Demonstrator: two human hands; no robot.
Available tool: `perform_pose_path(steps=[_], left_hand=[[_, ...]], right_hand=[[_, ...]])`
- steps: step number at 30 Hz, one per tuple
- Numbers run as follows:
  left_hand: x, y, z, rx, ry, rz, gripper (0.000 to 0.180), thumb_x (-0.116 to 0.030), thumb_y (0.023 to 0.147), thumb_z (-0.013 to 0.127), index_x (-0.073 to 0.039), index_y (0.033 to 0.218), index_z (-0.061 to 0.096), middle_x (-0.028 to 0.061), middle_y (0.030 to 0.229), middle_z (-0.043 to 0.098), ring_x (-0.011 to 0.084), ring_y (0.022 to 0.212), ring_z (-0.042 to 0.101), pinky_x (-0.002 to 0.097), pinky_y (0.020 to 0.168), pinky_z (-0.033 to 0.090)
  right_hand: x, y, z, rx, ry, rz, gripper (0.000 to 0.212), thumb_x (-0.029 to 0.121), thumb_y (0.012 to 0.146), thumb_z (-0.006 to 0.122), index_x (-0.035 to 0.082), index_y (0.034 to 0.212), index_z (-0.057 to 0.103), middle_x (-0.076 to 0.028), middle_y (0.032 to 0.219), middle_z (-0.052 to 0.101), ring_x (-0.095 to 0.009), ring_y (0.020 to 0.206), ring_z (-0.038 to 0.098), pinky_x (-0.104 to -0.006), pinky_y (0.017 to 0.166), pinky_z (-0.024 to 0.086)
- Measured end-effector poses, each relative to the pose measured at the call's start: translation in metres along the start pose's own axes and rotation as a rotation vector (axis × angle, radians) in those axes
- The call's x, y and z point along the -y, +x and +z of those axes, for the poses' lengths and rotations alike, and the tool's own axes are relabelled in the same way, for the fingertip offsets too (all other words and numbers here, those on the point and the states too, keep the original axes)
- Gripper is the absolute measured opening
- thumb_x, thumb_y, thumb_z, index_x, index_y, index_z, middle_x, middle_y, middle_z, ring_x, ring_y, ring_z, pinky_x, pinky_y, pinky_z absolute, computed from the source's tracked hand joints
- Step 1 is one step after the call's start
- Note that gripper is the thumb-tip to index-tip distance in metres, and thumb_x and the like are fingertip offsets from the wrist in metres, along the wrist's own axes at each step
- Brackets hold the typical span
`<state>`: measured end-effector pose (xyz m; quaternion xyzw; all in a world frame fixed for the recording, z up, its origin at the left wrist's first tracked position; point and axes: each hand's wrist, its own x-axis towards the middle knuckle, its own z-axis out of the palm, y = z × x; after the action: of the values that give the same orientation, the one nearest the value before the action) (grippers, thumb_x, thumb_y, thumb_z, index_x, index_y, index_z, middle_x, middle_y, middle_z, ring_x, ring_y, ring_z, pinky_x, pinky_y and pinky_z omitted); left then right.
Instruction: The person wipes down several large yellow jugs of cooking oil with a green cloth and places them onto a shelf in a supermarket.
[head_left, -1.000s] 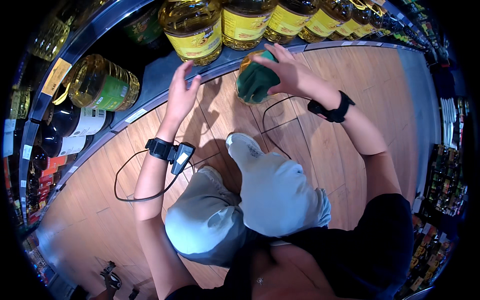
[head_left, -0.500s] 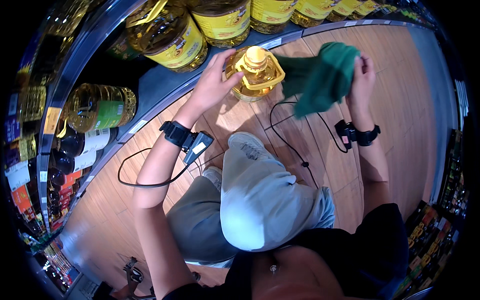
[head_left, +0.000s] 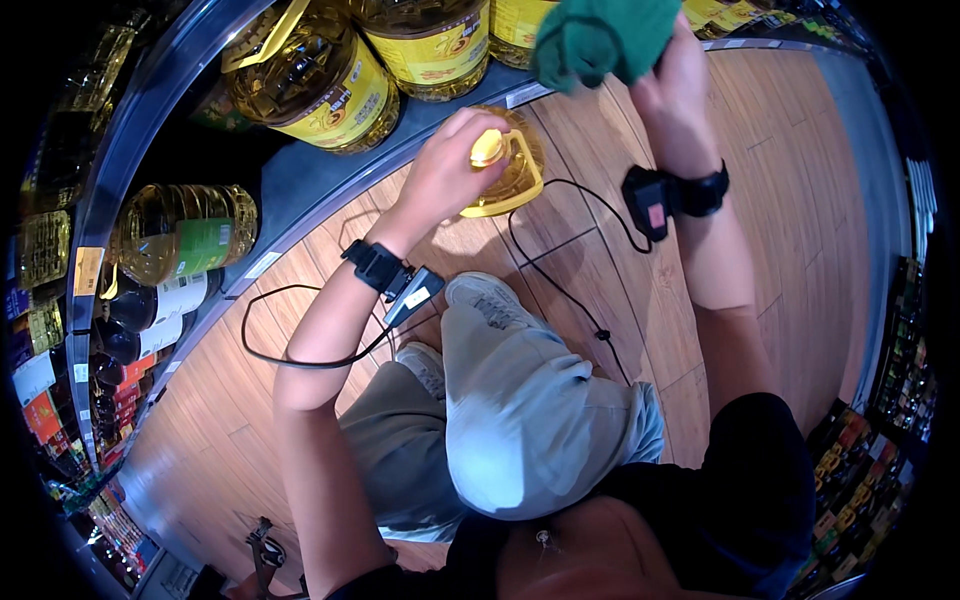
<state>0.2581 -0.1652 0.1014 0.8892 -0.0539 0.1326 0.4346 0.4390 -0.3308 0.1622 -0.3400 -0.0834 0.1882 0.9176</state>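
Observation:
A bottle of golden oil (head_left: pixel 524 180) with a yellow cap and yellow handle stands by the shelf's front edge, over the wooden floor. My left hand (head_left: pixel 455 165) is closed round its neck, just beside the cap; the fingertips are partly hidden. Farther off and to the right, my right hand (head_left: pixel 680 95) grips a bunched green cloth (head_left: pixel 610 45). The cloth hangs in front of the shelf and covers part of the bottles behind it. Black straps with small boxes sit on both my wrists.
Large yellow-labelled oil bottles (head_left: pixel 345 100) line the low shelf (head_left: pixel 320 175). A green-labelled oil bottle (head_left: pixel 190 235) lies on its side at the left, near dark bottles. A black cable (head_left: pixel 560 262) trails over the wooden floor (head_left: pixel 640 300) beside my bent knees.
My left hand has shifted from the bottle's side onto its neck near the cap, and the bottle's handle has turned. My right hand has carried the green cloth up and leftward toward the shelf.

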Motion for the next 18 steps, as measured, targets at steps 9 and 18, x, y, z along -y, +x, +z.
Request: perform_pose_path(steps=[9, 18], left_hand=[[0.01, -0.025, -0.023, 0.014, -0.065, -0.147, 0.044, -0.01, 0.07, 0.072, -0.011, 0.107, 0.049, 0.01, 0.102, 0.057, 0.0292, 0.097, 0.057, 0.0337, 0.082, 0.046], [0.035, -0.029, -0.041, 0.01, -0.312, -0.246, 0.043, 0.0, 0.074, 0.068, -0.005, 0.112, 0.048, 0.0061, 0.11, 0.057, 0.0139, 0.107, 0.052, 0.027, 0.094, 0.041]], right_hand=[[-0.142, 0.047, -0.105, 0.444, -1.674, -0.631, 0.02, 0.009, 0.083, 0.054, 0.006, 0.102, 0.059, -0.016, 0.1, 0.053, -0.033, 0.09, 0.056, -0.0393, 0.077, 0.047], [-0.176, 0.045, -0.118, 0.556, -2.052, -0.793, 0.016, 0.018, 0.086, 0.049, 0.004, 0.092, 0.055, -0.01, 0.099, 0.054, -0.027, 0.089, 0.056, -0.0356, 0.074, 0.046]])
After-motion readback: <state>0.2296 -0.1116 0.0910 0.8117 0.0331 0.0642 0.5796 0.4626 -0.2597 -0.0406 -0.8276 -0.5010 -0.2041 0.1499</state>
